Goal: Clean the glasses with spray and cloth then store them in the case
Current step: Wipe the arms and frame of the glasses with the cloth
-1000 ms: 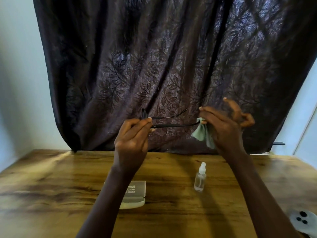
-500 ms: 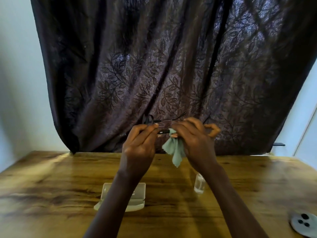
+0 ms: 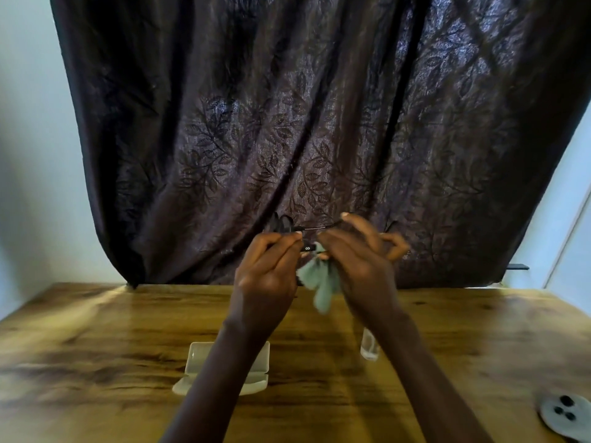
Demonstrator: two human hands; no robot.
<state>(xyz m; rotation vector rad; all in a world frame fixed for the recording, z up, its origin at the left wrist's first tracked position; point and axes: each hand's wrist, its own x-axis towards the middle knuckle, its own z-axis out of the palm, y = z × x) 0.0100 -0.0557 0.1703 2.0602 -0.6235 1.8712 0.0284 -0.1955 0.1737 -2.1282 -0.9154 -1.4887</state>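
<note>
Head view: held up above the bench [image 3: 96, 346], the left hand [image 3: 265, 270] pinches the black glasses [image 3: 281, 225] at one temple while the right hand [image 3: 358, 266] fingers pinch a green cloth [image 3: 319, 282] around that temple; the open case [image 3: 198, 362] and spray bottle [image 3: 369, 346] rest below.

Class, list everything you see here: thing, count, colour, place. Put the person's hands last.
glasses: 1, black, held above table
cloth: 1, pale green, in right hand
case: 1, white, on table behind left forearm
bottle: 1, clear, on table behind right forearm
disc: 1, grey, table's right edge
table: 1, brown, foreground
curtain: 1, dark, behind table
left hand: 1, holds glasses
right hand: 1, pinches cloth
</note>
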